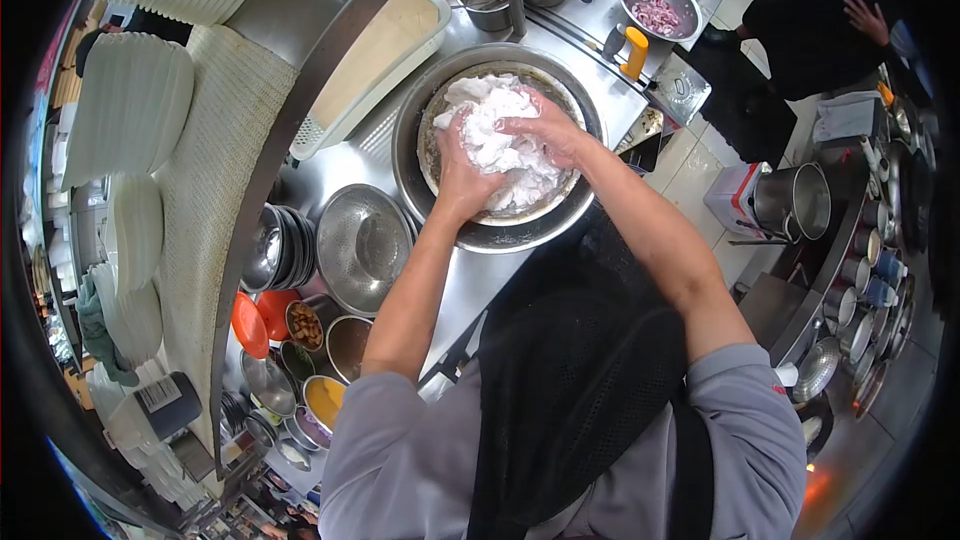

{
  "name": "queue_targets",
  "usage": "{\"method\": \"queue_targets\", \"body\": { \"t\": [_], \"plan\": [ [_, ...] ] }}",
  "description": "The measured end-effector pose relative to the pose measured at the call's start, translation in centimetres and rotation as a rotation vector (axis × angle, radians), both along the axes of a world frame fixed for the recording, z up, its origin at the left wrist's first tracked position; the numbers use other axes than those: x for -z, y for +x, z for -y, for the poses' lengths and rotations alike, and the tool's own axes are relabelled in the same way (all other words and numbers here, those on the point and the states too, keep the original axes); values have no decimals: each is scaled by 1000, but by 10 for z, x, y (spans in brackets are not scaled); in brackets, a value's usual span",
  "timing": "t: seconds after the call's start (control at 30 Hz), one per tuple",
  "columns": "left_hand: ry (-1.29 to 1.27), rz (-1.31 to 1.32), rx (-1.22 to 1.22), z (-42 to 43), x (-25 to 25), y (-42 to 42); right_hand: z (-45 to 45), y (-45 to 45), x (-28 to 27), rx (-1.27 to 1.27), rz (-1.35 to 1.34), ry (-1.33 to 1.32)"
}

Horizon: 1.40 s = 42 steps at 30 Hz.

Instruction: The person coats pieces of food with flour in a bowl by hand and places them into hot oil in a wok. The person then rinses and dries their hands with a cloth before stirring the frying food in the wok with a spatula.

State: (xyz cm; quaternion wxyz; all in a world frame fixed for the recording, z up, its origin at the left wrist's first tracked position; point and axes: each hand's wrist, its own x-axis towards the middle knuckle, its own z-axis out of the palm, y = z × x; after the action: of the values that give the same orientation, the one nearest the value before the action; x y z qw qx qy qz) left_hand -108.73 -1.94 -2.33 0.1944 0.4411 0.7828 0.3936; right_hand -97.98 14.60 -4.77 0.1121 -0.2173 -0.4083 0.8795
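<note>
Both of my hands are around a white, powder-coated mass (505, 145), lumpy and flour-like; what lies under the white coating is hidden. My left hand (464, 175) cups its left side. On the right, my right hand (550, 128) presses into it with the fingers reaching over its top. The mass sits in a round inner bowl (432, 162) with a wet, brownish inside wall. That bowl stands within a wider metal basin (408, 145) on the steel counter.
A white rectangular tub (345, 120) is at the upper left. Nearby stand a perforated metal bowl (362, 250), stacked bowls (292, 245) and a bowl of chopped red onion (656, 18). An orange-handled tool (634, 52) lies to the right. Another person (815, 30) stands across the aisle.
</note>
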Motion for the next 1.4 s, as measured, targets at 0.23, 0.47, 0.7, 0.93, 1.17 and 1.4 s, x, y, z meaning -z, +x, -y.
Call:
{"method": "queue_targets", "body": {
  "t": [0.23, 0.47, 0.7, 0.93, 1.17, 1.4],
  "plan": [
    [32, -388, 162, 23, -7, 1, -21, -4, -10, -54, -70, 228],
    [-14, -88, 306, 34, 8, -7, -27, 20, -14, -173, 489, 1198],
    [-293, -84, -20, -6, 13, 9, 11, 0, -3, -191, 602, 1202],
    [61, 49, 9, -12, 35, -27, -26, 10, -13, -31, 276, 1019],
    [8, -5, 64, 7, 15, -40, -47, 27, -17, -292, 298, 1229],
    [15, -170, -34, -8, 37, -14, -35, 21, -28, 15, 502, 1229]
  ]
}}
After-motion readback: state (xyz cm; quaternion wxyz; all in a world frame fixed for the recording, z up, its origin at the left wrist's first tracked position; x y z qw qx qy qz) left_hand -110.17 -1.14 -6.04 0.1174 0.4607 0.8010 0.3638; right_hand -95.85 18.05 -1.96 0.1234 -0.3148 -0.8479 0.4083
